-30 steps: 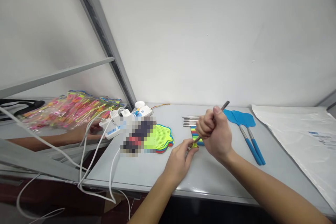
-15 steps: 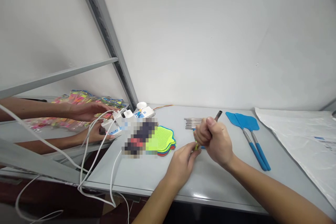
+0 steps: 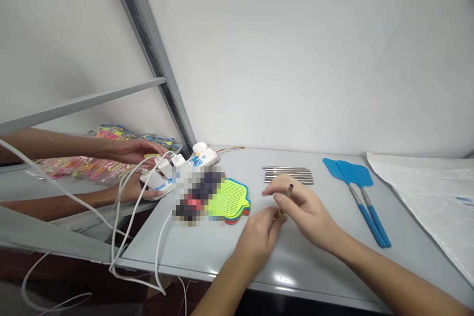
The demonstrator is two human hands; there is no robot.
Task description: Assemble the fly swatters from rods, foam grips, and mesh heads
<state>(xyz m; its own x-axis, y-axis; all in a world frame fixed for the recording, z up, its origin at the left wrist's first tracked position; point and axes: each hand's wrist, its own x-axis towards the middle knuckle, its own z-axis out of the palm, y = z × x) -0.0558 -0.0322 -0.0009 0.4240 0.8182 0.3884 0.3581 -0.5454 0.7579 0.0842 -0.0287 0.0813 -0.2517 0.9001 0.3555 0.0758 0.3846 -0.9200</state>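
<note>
My right hand [image 3: 305,212] is loosely closed around a thin metal rod [image 3: 288,193] whose dark end sticks up between the fingers. My left hand [image 3: 259,237] pinches the rod's lower end, where a bit of yellow-green shows; the part itself is hidden by the fingers. Both hands hover just above the grey table [image 3: 207,252]. Behind them lies a row of several metal rods [image 3: 288,175]. A stack of coloured swatter heads [image 3: 233,198], yellow-green on top, lies to the left.
Two finished blue fly swatters [image 3: 361,195] lie to the right, and a clear plastic sheet [image 3: 429,197] covers the far right. Another person's hands [image 3: 137,168] work at white power strips [image 3: 174,170] and cables on the left, beside bright packaged toys [image 3: 92,158]. A grey shelf post [image 3: 155,64] slants up.
My right hand has lowered and loosened its fist; the rod now shows much less above the fingers. The other person's upper hand has reached further in toward the power strips.
</note>
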